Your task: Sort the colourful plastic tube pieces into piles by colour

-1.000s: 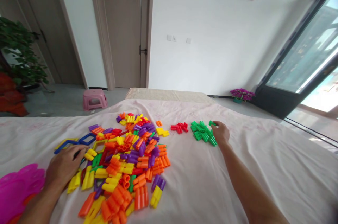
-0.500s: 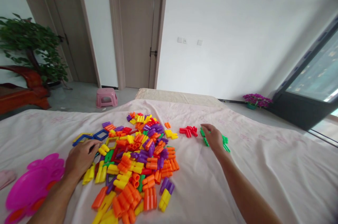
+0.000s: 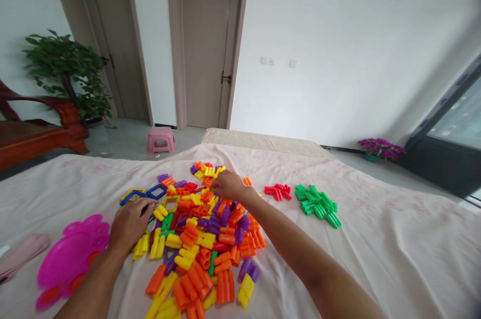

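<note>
A heap of plastic building pieces (image 3: 195, 246) in orange, yellow, purple, red and green spreads across the middle of the bed-like surface. My left hand (image 3: 131, 221) rests at the heap's left edge beside a yellow piece (image 3: 160, 213), its fingers loosely bent with a gap at the thumb. At the back of the heap, my right hand (image 3: 230, 186) reaches down among the pieces with fingers bent together; whatever is under the fingertips is hidden. Right of the heap lie a small group of red pieces (image 3: 278, 192) and a larger group of green pieces (image 3: 316, 205).
A bright pink paw-edged plastic tray (image 3: 71, 254) lies left of my left forearm, beside a pale pink cloth item (image 3: 28, 255). Blue hexagonal frames (image 3: 156, 191) lie behind my left hand. A wrinkled pale sheet (image 3: 376, 254) covers the surface; a pink stool (image 3: 161, 139) stands beyond.
My right hand has moved left from the green pieces to the back of the heap, uncovering the green group. My left hand stays at the heap's edge. The view has shifted slightly.
</note>
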`<move>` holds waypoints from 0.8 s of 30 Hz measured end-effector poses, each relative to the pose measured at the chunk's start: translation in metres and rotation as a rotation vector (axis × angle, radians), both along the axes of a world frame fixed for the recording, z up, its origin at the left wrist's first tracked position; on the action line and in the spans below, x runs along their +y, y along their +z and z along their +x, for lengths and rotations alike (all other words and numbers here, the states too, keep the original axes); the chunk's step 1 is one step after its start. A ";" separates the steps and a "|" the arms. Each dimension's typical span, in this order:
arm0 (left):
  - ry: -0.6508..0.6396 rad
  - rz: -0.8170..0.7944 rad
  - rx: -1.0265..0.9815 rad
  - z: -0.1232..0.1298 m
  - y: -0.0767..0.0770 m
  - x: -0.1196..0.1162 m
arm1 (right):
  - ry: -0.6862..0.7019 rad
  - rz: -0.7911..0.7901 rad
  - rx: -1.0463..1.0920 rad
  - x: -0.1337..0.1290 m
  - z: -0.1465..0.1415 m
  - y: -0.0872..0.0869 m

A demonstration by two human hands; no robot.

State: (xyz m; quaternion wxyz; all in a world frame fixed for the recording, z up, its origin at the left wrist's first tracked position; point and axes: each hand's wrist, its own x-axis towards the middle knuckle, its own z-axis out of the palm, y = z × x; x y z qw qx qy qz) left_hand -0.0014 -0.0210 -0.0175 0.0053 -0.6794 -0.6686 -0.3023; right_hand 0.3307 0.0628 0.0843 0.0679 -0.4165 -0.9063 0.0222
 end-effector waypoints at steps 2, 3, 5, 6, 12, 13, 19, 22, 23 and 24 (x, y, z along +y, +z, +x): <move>0.008 -0.007 -0.002 0.000 0.000 0.001 | 0.018 0.014 -0.139 0.001 -0.006 0.001; 0.010 -0.011 0.000 -0.001 0.000 0.001 | 0.031 0.025 -0.195 0.001 -0.008 0.000; 0.011 -0.019 0.004 -0.001 -0.001 0.002 | 0.060 0.045 -0.265 -0.001 -0.009 -0.003; 0.009 -0.021 0.005 -0.001 -0.001 0.002 | 0.072 0.050 -0.279 -0.001 -0.010 -0.005; 0.021 -0.003 0.012 0.000 -0.001 0.002 | 0.060 0.073 -0.208 0.001 -0.003 -0.004; 0.019 -0.002 0.011 0.000 -0.002 0.002 | 0.041 0.061 -0.165 0.002 0.001 -0.002; 0.007 -0.001 0.002 -0.001 -0.003 0.003 | -0.161 -0.106 0.316 0.003 0.032 -0.005; 0.005 -0.003 0.000 -0.001 -0.002 0.002 | -0.187 -0.192 0.634 -0.002 0.050 -0.014; 0.003 -0.001 -0.001 -0.001 -0.002 0.002 | -0.193 -0.227 0.755 -0.006 0.057 -0.017; 0.000 0.003 -0.002 -0.001 -0.002 0.002 | -0.203 -0.262 0.872 -0.010 0.064 -0.020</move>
